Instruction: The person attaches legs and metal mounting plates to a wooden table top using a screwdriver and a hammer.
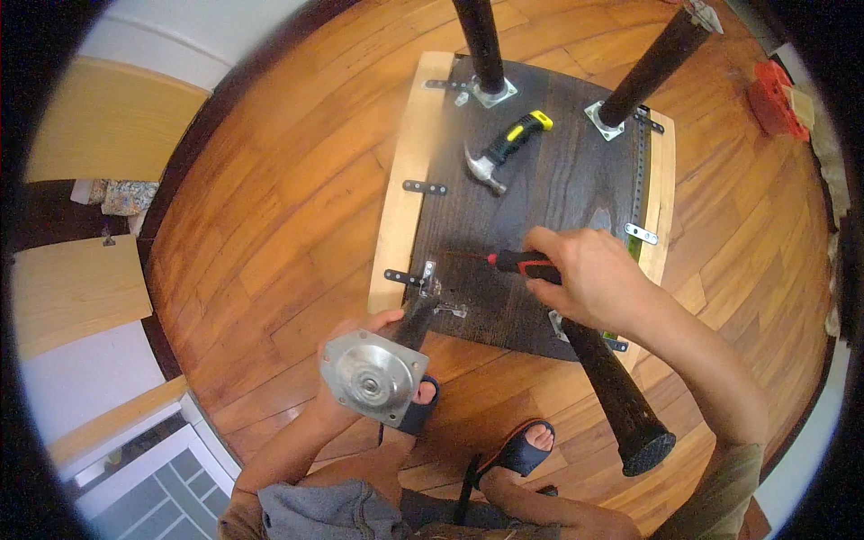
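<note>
My left hand point(349, 331) is closed round a dark wooden table leg point(416, 322). A square metal mounting plate point(372, 373) on the leg's end faces up and hides most of my fingers. My right hand point(585, 274) grips a black and red screwdriver point(522, 264), its thin shaft pointing left above the panel. Below both hands lies a dark wooden tabletop point(531, 216), underside up, with pale wood strips along its sides. Beside the held leg, the near left corner has a small metal bracket point(430, 274) and whitish marks.
A claw hammer point(504, 153) lies on the panel. Dark legs stand at its far left point(481, 45), far right point(657, 67) and near right point(621, 396) corners. Small black joining plates point(424, 187) bridge the strips. A red container point(779, 99) sits far right; my sandalled feet point(526, 450) are close by.
</note>
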The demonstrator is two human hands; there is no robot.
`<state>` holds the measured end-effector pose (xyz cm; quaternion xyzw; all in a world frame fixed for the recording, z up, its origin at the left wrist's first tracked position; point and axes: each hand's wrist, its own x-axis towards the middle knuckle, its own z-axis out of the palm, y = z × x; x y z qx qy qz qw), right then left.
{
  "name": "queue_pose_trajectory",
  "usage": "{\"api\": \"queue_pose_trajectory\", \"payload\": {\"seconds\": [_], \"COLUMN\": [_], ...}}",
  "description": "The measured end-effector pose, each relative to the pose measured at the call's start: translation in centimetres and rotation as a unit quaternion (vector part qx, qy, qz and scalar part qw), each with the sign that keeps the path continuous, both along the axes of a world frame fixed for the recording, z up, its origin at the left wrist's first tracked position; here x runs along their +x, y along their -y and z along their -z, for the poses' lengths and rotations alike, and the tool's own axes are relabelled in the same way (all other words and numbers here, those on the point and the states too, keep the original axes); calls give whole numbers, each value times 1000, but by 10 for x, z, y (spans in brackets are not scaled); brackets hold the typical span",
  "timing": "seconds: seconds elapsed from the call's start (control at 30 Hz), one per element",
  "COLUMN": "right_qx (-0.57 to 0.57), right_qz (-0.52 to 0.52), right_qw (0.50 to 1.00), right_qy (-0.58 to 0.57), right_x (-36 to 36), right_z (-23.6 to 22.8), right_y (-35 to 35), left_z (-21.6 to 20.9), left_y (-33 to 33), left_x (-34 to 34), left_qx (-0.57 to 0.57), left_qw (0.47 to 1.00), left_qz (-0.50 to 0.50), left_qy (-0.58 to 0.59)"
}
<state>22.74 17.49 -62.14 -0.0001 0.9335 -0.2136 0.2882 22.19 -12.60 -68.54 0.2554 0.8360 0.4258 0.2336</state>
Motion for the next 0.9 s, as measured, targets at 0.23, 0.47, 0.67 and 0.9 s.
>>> {"api": "queue_pose_trajectory", "payload": {"seconds": [0.23,0.47,0.67,0.9], "right_qx": [5,29,50,94], "right_qz": [-34,6,42,65], "right_qw": [999,999,997,991], "right_qy": [15,19,41,68], "right_x": [-11,-13,-17,-28], "right_z": [-2,-3,-9,-10], "right_y": [32,61,82,111], "left_z": [27,58,131,158], "left_y": [19,33,18,17], "left_x": [-2,-16,-39,-34], "left_qx": [124,234,130,100], "left_qw": [989,887,906,941], "left_qz": [-19,-142,-276,-264], "left_qy": [79,373,293,187]}}
